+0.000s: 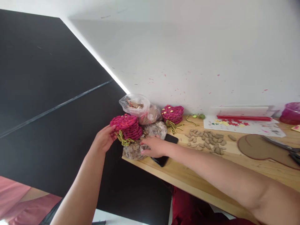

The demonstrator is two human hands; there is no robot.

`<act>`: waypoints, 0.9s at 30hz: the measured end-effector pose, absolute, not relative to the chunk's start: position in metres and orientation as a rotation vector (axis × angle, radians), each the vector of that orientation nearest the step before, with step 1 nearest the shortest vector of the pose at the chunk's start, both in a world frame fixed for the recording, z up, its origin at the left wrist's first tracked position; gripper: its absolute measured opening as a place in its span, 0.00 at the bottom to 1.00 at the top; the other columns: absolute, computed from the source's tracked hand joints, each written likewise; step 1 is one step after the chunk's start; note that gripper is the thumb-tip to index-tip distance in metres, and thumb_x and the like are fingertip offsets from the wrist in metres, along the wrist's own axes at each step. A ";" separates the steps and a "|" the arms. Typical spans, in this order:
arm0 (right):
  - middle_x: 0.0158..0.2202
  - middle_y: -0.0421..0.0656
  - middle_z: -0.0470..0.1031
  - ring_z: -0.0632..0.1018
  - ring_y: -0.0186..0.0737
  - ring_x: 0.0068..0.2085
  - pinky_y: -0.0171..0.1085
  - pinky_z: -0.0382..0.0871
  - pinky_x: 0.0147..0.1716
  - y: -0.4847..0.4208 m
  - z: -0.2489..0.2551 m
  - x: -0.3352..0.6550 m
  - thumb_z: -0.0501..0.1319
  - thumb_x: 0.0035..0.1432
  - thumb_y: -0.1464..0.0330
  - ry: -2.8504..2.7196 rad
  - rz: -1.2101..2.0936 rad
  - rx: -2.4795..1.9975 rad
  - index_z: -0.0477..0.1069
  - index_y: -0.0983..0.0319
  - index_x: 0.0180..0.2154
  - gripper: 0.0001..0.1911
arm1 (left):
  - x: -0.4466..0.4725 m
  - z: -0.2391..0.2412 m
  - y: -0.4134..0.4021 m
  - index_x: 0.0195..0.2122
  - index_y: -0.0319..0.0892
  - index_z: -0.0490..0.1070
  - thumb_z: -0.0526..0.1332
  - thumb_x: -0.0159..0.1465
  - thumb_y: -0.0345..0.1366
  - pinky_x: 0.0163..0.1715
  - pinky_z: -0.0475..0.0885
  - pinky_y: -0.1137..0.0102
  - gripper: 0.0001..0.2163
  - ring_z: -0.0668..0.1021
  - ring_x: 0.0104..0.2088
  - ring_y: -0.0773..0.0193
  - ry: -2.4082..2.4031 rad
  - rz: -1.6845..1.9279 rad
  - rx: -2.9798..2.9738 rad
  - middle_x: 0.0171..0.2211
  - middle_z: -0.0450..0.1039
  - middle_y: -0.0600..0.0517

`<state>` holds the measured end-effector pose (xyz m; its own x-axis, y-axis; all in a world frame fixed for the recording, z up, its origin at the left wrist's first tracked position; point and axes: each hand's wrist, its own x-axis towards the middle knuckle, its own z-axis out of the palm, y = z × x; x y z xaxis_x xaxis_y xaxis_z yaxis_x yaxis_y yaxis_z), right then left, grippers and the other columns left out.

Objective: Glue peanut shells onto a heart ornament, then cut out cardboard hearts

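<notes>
My left hand [105, 137] curls its fingers at the left edge of a stack of pink-magenta woven rounds [133, 132], thumb on the top round [124, 122]. Olive-yellow yarn ends [124, 140] hang down from the stack. My right hand [154, 147] has its fingers and thumb closed around part of a clear plastic bag of peanuts [133, 151] at the table's left corner. A black phone [161, 160] lies partly beneath that hand and wrist. More clear bags [156, 129] sit behind the hands, their contents partly hidden.
A second woven stack [172, 114] with star shapes stands near the wall. Loose peanuts [208, 140] lie spread on the wooden table [180, 168]. To the right are white paper [264, 128] with coloured stars, a brown cardboard shape [253, 145], scissors [278, 143] and a pink container [290, 113].
</notes>
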<state>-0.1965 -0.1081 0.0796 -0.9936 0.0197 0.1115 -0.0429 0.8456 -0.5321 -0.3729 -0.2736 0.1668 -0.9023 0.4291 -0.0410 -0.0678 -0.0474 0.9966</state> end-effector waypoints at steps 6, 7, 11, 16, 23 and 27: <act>0.46 0.46 0.83 0.80 0.51 0.51 0.48 0.69 0.54 -0.080 0.095 -0.085 0.64 0.64 0.59 -2.845 1.019 -0.007 0.81 0.56 0.45 0.12 | -0.417 0.168 -0.227 0.33 0.35 0.73 0.66 0.54 0.24 0.23 0.67 0.75 0.06 0.73 0.23 0.69 2.120 2.042 0.264 0.26 0.74 0.51; 0.46 0.47 0.83 0.80 0.50 0.50 0.46 0.70 0.52 -0.074 0.097 -0.065 0.63 0.64 0.60 -2.811 1.071 -0.065 0.81 0.55 0.45 0.12 | -0.421 0.164 -0.225 0.34 0.35 0.72 0.67 0.54 0.24 0.24 0.69 0.74 0.08 0.73 0.24 0.69 2.157 2.054 0.253 0.27 0.74 0.50; 0.47 0.47 0.83 0.82 0.49 0.45 0.44 0.74 0.45 -0.049 0.095 0.003 0.60 0.65 0.53 -2.690 1.326 -0.449 0.81 0.53 0.47 0.17 | -0.426 0.143 -0.225 0.40 0.35 0.72 0.69 0.53 0.26 0.32 0.72 0.68 0.13 0.75 0.28 0.66 2.334 2.089 0.232 0.30 0.72 0.51; 0.36 0.46 0.81 0.80 0.47 0.39 0.42 0.73 0.42 -0.019 0.079 0.063 0.62 0.58 0.47 -2.348 1.352 -0.786 0.78 0.56 0.35 0.20 | -0.416 0.129 -0.233 0.47 0.39 0.75 0.73 0.51 0.32 0.48 0.72 0.65 0.21 0.76 0.39 0.64 2.575 2.178 0.388 0.39 0.73 0.51; 0.31 0.49 0.80 0.78 0.51 0.35 0.47 0.72 0.38 0.023 0.082 0.117 0.64 0.39 0.32 -2.033 1.119 -1.115 0.78 0.54 0.25 0.32 | -0.370 0.122 -0.230 0.46 0.40 0.79 0.72 0.54 0.38 0.44 0.75 0.64 0.18 0.79 0.33 0.62 2.448 2.210 0.844 0.33 0.78 0.50; 0.36 0.57 0.82 0.81 0.55 0.41 0.49 0.75 0.43 0.045 0.077 0.131 0.61 0.40 0.29 -1.627 1.501 -0.958 0.81 0.53 0.25 0.35 | -0.329 0.127 -0.229 0.52 0.42 0.76 0.60 0.65 0.58 0.45 0.77 0.64 0.26 0.82 0.41 0.58 1.700 2.284 0.627 0.40 0.80 0.44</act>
